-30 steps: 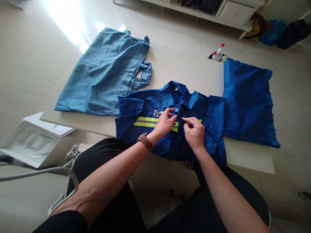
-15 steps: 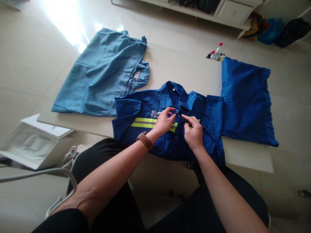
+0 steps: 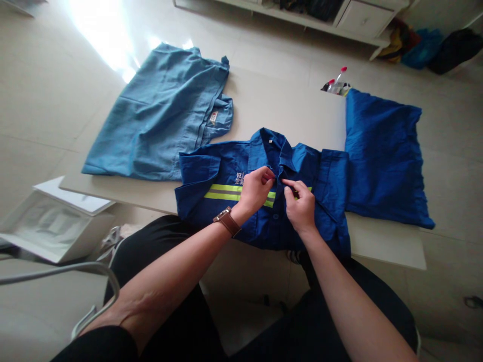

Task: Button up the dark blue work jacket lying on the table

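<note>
Left forearm [image 3: 166, 276] slants up from lower left; left hand [image 3: 257, 190] near centre, fingers curled, tips bunched. Right forearm [image 3: 347, 286] rises from lower right; right hand [image 3: 302, 205] just right of centre, index extended leftward. Hands close, apart.

In mid-frame, the shirt [image 3: 232, 156] lies along the near edge of the table [image 3: 287, 110], under the left hand [image 3: 257, 187] and right hand [image 3: 302, 203]. A garment [image 3: 154, 115] lies to its upper left, a cloth [image 3: 383, 156] just right. Beyond, at the top, stands a cabinet [image 3: 364, 21].
</note>
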The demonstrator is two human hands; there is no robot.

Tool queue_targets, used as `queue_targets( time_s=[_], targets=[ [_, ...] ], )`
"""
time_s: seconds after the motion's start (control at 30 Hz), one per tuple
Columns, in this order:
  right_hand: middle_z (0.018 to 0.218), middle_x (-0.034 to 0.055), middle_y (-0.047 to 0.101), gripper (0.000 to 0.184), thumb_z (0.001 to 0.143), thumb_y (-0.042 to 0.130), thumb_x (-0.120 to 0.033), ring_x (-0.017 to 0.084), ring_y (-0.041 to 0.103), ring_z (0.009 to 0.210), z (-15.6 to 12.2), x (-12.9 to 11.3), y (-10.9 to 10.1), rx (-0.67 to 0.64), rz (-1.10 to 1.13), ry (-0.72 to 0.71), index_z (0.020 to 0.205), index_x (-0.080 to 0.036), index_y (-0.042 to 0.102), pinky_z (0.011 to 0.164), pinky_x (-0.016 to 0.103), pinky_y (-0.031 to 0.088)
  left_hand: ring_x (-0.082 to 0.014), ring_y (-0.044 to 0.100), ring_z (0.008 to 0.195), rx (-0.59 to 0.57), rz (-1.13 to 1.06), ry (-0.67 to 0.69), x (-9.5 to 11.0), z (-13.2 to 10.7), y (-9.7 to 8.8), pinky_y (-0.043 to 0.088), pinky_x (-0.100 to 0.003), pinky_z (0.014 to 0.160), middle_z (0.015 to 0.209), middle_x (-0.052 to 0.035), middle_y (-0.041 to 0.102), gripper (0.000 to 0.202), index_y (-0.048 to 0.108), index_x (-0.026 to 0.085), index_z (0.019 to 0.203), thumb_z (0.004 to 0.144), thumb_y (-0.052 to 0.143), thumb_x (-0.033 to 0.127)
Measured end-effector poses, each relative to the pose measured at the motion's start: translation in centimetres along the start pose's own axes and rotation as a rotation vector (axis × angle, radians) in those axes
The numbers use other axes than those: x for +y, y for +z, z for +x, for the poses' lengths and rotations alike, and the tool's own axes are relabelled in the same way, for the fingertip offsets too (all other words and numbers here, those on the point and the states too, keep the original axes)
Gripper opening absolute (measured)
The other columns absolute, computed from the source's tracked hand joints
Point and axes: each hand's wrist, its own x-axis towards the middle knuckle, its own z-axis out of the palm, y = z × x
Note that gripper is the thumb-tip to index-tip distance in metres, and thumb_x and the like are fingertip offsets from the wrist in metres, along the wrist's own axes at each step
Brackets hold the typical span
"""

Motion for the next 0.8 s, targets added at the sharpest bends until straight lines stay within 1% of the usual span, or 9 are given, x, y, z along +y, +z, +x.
queue_targets(
  time_s=[0.07,0.13,0.33,0.43,0.63,0.8],
  targets=[
    [0.099,0.0084,0.075,0.028,0.095,0.054,-0.033,0.022,0.068,0.087,0.02,-0.01,0.09,0.004,0.002,0.004,0.104,-0.02,0.077,0.075,0.035,0.053,-0.0118,0.063,0.065,-0.009,-0.001,0.001,0.14,-0.07,0.02,0.046,-0.021,0.063,0.07,0.0014,0.068,0.013,0.067,0.019,0.077,0.081,0.065,0.006],
    [0.098,0.0081,0.075,0.028,0.095,0.055,-0.035,0.021,0.068,0.084,0.05,-0.02,0.16,0.006,-0.008,0.007,0.104,-0.02,0.077,0.074,0.034,0.052,-0.0124,0.064,0.067,-0.013,-0.006,-0.013,0.23,-0.13,0.06,0.047,-0.021,0.065,0.071,0.001,0.069,0.014,0.068,0.018,0.076,0.08,0.065,0.006],
    [0.1,0.0083,0.077,0.027,0.091,0.057,-0.03,0.023,0.069,0.087,0.1,-0.19,0.26,0.003,-0.011,-0.012,0.105,-0.02,0.078,0.077,0.036,0.053,-0.0145,0.067,0.069,0.015,0.029,-0.025,0.61,-0.42,-0.04,0.049,-0.023,0.067,0.072,-0.0008,0.074,0.011,0.073,0.018,0.074,0.078,0.069,0.008],
    [0.1,0.0085,0.077,0.028,0.09,0.057,-0.028,0.022,0.069,0.086,0.08,-0.28,0.28,-0.001,-0.016,-0.02,0.105,-0.02,0.078,0.076,0.036,0.053,-0.015,0.069,0.069,0.033,0.048,-0.018,0.72,-0.5,-0.07,0.049,-0.023,0.066,0.072,-0.0017,0.075,0.011,0.075,0.017,0.073,0.078,0.07,0.009],
    [0.096,0.0074,0.077,0.028,0.089,0.057,-0.027,0.021,0.067,0.082,0.11,-0.02,0.37,0.008,-0.048,-0.054,0.105,-0.02,0.078,0.073,0.034,0.053,-0.015,0.072,0.072,0.015,0.07,-0.018,0.62,-0.45,0.0,0.051,-0.022,0.067,0.076,-0.0022,0.078,0.012,0.076,0.017,0.078,0.079,0.068,0.009],
    [0.094,0.0073,0.076,0.027,0.09,0.058,-0.026,0.02,0.066,0.079,0.13,0.17,0.41,0.008,-0.04,-0.077,0.107,-0.019,0.078,0.072,0.034,0.053,-0.0151,0.073,0.073,-0.018,0.013,-0.028,0.53,-0.44,0.03,0.054,-0.022,0.069,0.077,-0.0023,0.078,0.016,0.076,0.017,0.08,0.078,0.065,0.005]
  ],
)
